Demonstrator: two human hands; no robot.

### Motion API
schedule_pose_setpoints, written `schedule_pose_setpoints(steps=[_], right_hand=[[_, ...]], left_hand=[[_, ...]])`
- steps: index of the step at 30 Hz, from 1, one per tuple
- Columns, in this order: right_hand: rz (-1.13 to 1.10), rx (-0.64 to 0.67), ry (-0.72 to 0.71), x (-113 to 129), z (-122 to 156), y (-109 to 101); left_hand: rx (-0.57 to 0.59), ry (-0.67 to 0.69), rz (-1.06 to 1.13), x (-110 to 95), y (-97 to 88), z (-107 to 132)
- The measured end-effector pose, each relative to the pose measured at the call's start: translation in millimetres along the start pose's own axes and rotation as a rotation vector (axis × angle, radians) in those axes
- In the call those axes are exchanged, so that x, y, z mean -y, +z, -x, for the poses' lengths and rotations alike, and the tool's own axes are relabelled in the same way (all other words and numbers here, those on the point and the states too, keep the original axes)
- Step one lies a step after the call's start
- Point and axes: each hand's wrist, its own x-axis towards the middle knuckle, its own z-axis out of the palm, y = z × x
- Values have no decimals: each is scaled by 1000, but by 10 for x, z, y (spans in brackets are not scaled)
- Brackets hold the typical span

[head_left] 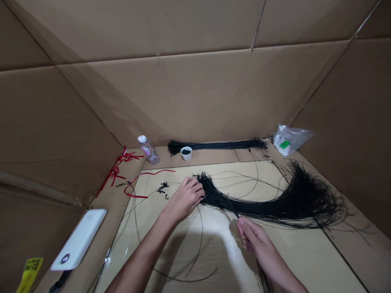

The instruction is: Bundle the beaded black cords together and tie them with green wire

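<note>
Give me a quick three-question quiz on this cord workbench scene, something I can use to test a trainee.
1. True or false: the left hand grips one end of the loose black cord bundle.
2. What stands just left of the small white cup? A) a clear bottle B) a stapler C) a mug
3. What colour are the ties lying along the left cardboard wall?
Key: 1 true; 2 A; 3 red.
</note>
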Motion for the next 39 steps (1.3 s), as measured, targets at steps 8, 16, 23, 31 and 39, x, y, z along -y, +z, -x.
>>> schedule_pose_setpoints(steps=[8,16,23,31,39], right_hand=[[-6,-30,1,6,3,-6],[22,-61,-4,51,26,-12],[-20,-83,-13,171,-5,-44],[164,20,-174,419,-117,28],[567,142,-664,744,-360,264]], left_hand=[[14,63,-40,32,-6,-69],[17,57,2,69,-1,-123],[14,-32,234,-40,-279,-51],[-7,-208,499,-216,-516,151],[-194,-317,680,-449,-713,310]])
